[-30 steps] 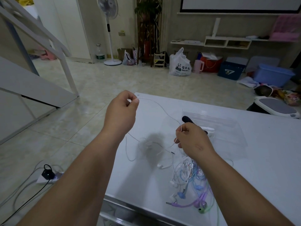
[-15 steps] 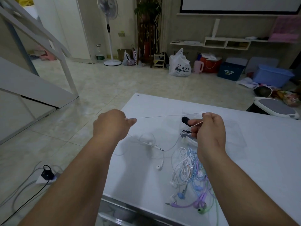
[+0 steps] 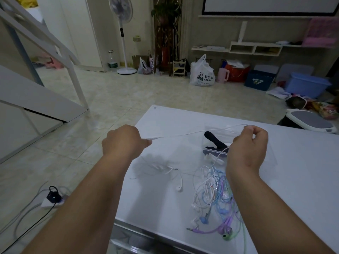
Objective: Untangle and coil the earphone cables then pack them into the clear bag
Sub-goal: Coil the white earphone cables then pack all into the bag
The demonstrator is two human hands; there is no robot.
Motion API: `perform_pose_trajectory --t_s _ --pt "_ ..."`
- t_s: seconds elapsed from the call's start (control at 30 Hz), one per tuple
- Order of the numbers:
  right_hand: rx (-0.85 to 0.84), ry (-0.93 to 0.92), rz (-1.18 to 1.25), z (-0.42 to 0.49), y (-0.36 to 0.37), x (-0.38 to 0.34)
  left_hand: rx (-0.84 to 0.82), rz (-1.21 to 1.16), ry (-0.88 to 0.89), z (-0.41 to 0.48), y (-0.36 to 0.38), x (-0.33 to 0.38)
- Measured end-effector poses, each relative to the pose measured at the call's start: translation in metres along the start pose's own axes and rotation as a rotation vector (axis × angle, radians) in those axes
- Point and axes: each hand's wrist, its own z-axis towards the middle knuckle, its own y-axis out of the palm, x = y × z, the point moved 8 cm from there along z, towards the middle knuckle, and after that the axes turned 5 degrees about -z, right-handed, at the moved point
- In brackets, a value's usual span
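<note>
A white earphone cable (image 3: 194, 133) is stretched nearly straight above the white table (image 3: 302, 171). My left hand (image 3: 124, 142) pinches its left end over the table's left edge; my right hand (image 3: 247, 145) pinches it farther right. The rest of this cable hangs down to the table, ending in a white earbud (image 3: 179, 187). A tangle of white, blue, purple and green earphones (image 3: 216, 197) lies below my right wrist. The clear bag (image 3: 227, 143) lies flat behind my right hand, partly hidden by it, with a black object (image 3: 213, 140) seen through it.
The table's near edge runs close below the tangle. On the floor to the left lies a power strip with a black plug (image 3: 53, 197) and cords. A standing fan (image 3: 122, 33), bags and boxes line the far wall; a white lidded bin (image 3: 310, 121) stands right of the table.
My hands have drawn apart, pulling the white cable from a slack arc into a near-straight line. The left hand dropped lower, the right rose and moved right.
</note>
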Motion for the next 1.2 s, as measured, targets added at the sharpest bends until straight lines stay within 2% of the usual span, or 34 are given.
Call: perform_pose_trajectory --t_s 0.13,0.2,0.33,0.5,0.67,0.83,1.0,1.07,1.2 --pt "0.056 0.038 0.086 0.004 -0.008 0.001 -0.051 0.044 0.011 0.001 0.001 -0.001" --pt "0.031 0.029 0.083 0.005 -0.005 0.001 -0.124 -0.050 0.022 -0.001 0.007 0.004" --pt "-0.082 0.020 0.066 0.001 0.008 0.002 -0.259 -0.800 -0.031 -0.009 0.017 0.014" --pt "-0.154 -0.007 0.029 -0.001 0.017 0.001 -0.222 -1.161 0.098 -0.015 -0.004 0.031" --pt "-0.168 0.008 0.028 -0.002 0.017 0.003 -0.060 -1.317 0.183 -0.015 -0.024 0.034" --pt "-0.201 0.016 0.013 -0.005 0.020 0.003 -0.016 -1.526 0.230 -0.021 -0.034 0.041" --pt "-0.265 0.007 0.004 -0.009 0.028 0.007 0.156 -1.343 0.204 -0.021 -0.041 0.035" --pt "-0.350 0.009 -0.015 -0.013 0.035 0.008 0.108 -1.390 0.167 -0.021 -0.037 0.036" --pt "-0.659 0.041 -0.171 -0.037 0.057 0.013 -0.104 -1.664 0.145 -0.025 -0.034 0.045"
